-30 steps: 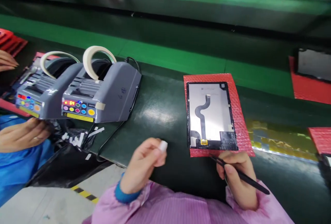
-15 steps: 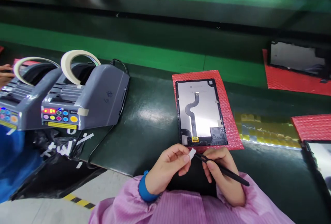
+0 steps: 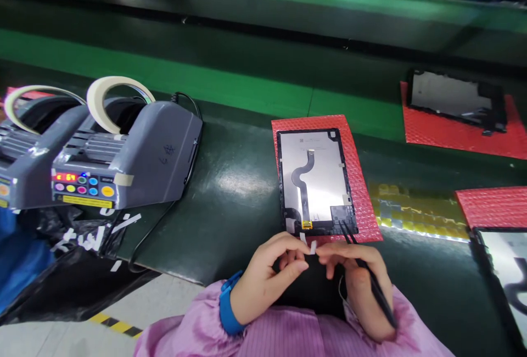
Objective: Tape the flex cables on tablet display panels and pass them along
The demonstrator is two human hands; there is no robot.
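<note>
A small white tape piece (image 3: 313, 247) lies between the fingertips of both hands, and a second white strip (image 3: 303, 238) shows by my left index finger. My left hand (image 3: 272, 275), with a blue band at the wrist, has its index finger stretched out and its thumb apart; which finger bears the tape is unclear. My right hand (image 3: 364, 285) holds black tweezers (image 3: 374, 285), tips pointing up over the panel's lower right corner, its index finger reaching to the tape. Just beyond both hands, a tablet panel (image 3: 325, 181) with a curved flex cable (image 3: 304, 187) lies on red bubble wrap (image 3: 361, 197).
Two grey tape dispensers (image 3: 158, 154) with tape rolls stand at the left, a black cable beside them. White tape scraps (image 3: 93, 238) lie on black plastic below. At the right are yellow film pieces (image 3: 420, 215) and two more panels (image 3: 448, 96) on red wrap.
The tweezers have swung from the tape up toward the panel's corner. My right index finger now reaches to the tape, and my left thumb and index finger have parted. The view has shifted slightly.
</note>
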